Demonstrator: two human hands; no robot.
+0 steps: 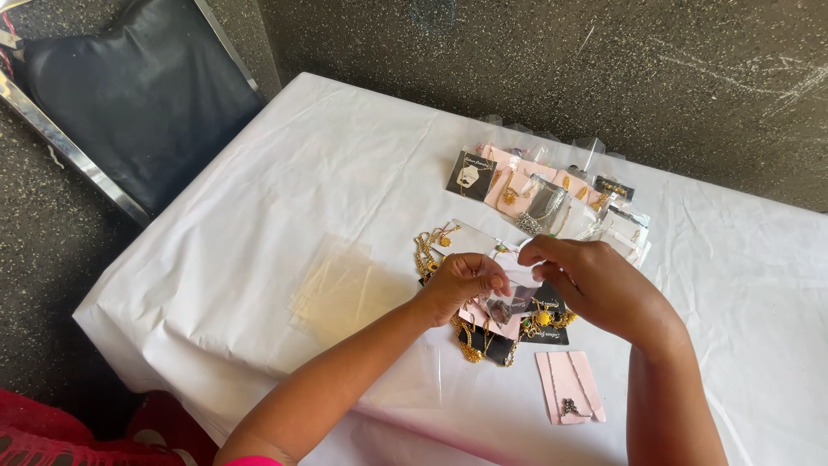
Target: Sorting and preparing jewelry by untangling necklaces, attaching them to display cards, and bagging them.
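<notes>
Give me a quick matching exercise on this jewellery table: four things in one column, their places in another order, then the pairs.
Things:
1. clear sleeve
2. pink card with a silver chain
3. stack of clear bags
4. dark chair

Places:
A. on the floor beyond the table's far left corner
B. lying alone on the cloth, near the right forearm
C. flat on the cloth, left of the left hand
D. pinched between the left hand and the right hand

Pairs: 1-D, 2-B, 3-C, 4-A

The cloth (285, 181) at left is free; jewellery cards (543, 194) and clear bags (345, 289) crowd the middle.
</notes>
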